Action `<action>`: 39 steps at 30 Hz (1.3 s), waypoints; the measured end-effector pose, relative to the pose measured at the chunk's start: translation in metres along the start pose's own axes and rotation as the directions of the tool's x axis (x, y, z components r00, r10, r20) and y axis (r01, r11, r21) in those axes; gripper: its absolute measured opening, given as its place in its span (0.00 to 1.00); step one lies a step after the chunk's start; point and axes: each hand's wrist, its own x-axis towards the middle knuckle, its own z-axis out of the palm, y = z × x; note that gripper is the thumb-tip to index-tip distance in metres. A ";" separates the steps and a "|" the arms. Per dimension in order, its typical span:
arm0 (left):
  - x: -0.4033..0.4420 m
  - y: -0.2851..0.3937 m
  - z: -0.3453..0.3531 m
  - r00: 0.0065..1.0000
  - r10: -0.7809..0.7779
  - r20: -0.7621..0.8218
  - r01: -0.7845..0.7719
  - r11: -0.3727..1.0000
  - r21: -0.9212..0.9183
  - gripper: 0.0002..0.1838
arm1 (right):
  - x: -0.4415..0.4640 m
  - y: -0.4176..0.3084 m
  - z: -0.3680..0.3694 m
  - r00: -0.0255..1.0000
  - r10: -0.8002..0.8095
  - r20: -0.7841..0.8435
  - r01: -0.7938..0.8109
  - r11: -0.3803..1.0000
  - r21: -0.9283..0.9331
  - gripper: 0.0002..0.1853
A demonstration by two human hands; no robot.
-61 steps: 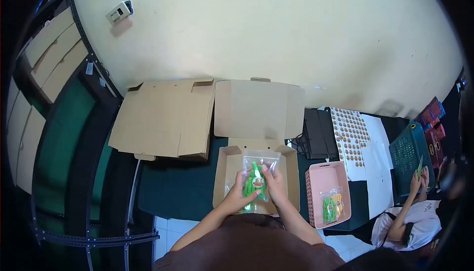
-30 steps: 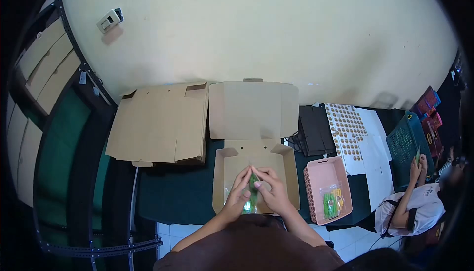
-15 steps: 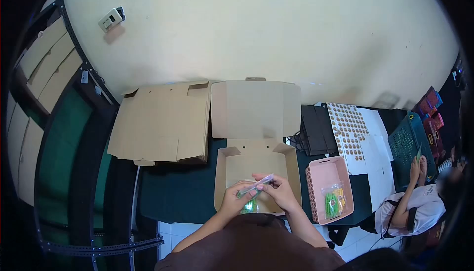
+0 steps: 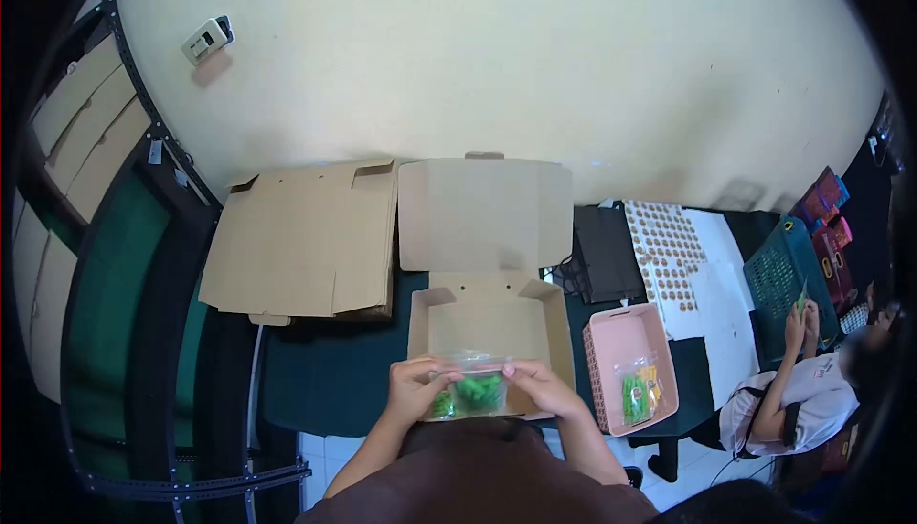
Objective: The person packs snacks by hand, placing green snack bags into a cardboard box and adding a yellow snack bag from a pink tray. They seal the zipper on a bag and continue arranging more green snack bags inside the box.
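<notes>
Between my two hands hangs a clear zip bag (image 4: 480,390) with green pieces inside. My left hand (image 4: 420,385) pinches its upper left corner, and my right hand (image 4: 535,384) grips the upper right one. The bag is held over the near part of an open cardboard box (image 4: 463,323), whose lid (image 4: 482,216) stands raised behind it. Another bag with green contents (image 4: 442,404) shows low in the box, partly hidden by my left hand and the held bag.
A pink basket (image 4: 623,326) with bags of green and yellow pieces stands to the right. Flattened cardboard boxes (image 4: 296,242) are stacked left. Sticker sheets (image 4: 671,266), a black folded stack (image 4: 606,255) and a green crate (image 4: 788,271) lie farther right, near a co-worker (image 4: 798,395).
My hands have moved apart and turned the bag from a tilted, edge-on position to hanging flat, its green contents facing me. The whole view has shifted slightly.
</notes>
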 end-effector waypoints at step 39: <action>-0.074 -0.174 0.030 0.601 -0.726 0.336 0.617 0.688 0.382 0.36 | 0.018 0.189 -0.039 0.809 0.312 -0.499 -0.588 0.422 -0.690 0.13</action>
